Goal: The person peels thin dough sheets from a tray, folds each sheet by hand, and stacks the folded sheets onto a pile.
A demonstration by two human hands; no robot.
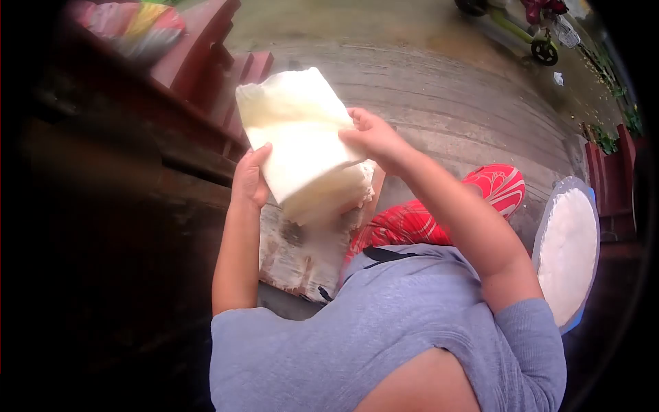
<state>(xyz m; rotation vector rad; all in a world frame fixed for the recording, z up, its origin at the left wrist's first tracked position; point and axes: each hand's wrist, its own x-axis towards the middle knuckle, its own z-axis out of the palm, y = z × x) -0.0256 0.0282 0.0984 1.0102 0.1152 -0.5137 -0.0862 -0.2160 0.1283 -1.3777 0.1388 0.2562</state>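
Head view: two hands hold one white sheet (295, 127) over one white stack (336, 196), whose layers are too blurred to count. Left hand (252, 177) is closed to the sheet's thickness on the near left edge, one thumb on the upper face; right hand (374, 139) pinches the right edge likewise, one thumb on top and its fingers bent round the edge. Sheet is tilted, lying above the stack and partly covering it; whether they touch, I cannot tell. Under the stack is one worn board (292, 257). Right of the stack are one pair of red trousers (494, 187) and, farther off, one oval tray (546, 220) of white stuff, blue at its edge. Well beyond the stack, one bright sack (141, 31) lies up left, and one scooter (522, 31) stands up right, two wheels showing
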